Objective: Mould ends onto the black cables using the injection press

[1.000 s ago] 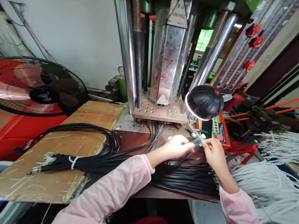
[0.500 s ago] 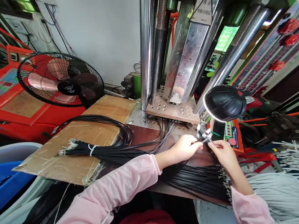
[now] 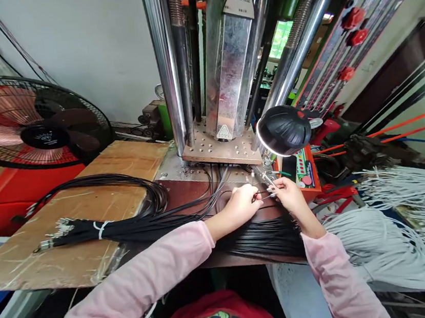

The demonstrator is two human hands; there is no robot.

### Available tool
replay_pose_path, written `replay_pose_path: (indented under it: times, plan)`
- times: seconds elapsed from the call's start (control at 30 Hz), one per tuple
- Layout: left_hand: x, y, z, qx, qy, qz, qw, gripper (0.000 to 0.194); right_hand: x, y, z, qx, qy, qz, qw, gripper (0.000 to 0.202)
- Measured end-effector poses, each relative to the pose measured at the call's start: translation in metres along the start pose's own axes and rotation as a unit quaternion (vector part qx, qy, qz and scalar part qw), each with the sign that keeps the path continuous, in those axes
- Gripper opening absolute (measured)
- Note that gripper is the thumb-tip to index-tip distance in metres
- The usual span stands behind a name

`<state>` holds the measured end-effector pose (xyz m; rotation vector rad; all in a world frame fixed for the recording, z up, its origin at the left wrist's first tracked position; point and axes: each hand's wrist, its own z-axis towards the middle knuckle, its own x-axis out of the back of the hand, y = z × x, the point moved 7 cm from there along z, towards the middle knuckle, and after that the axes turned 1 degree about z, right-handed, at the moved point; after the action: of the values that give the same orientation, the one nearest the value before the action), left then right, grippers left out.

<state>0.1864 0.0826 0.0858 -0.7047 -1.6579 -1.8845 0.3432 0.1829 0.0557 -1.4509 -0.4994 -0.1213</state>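
My left hand (image 3: 241, 204) is closed in a pinch at the front of the press, with a thin dark cable at its fingertips. Just right of it, my right hand (image 3: 290, 196) pinches a slim silvery tool (image 3: 266, 177) that points up toward the press plate; its exact kind is too small to make out. The fingertips of both hands nearly meet. Below them lie many loose black cables (image 3: 265, 240). To the left, a bundle of black cables (image 3: 128, 231) is bound by a white tie (image 3: 100, 229), with metal ends on cardboard.
The press's drilled metal plate (image 3: 221, 150) and columns rise behind my hands. A black lamp (image 3: 284, 130) hangs close at right. A fan (image 3: 45, 135) stands left, beyond the cardboard (image 3: 73, 196). White cables (image 3: 377, 242) are heaped at right.
The view has turned right and shifted, so the scene sits further left. Both hands stay close together at the press; the white and silver pieces between them have shifted, and the fingers sit slightly lower.
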Motion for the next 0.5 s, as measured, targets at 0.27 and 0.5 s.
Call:
replay_pose_path:
  times: [0.27,0.5]
  plan:
    - [-0.034,0.002,0.016,-0.083,-0.026,0.242,0.966,0.040,0.065,0.017,-0.009,0.000,0.062,-0.066,0.996,0.037]
    - [-0.029,-0.014,0.029,-0.121,0.011,0.370,0.921,0.044,0.073,0.022,-0.024,0.015,0.060,-0.101,0.993,0.038]
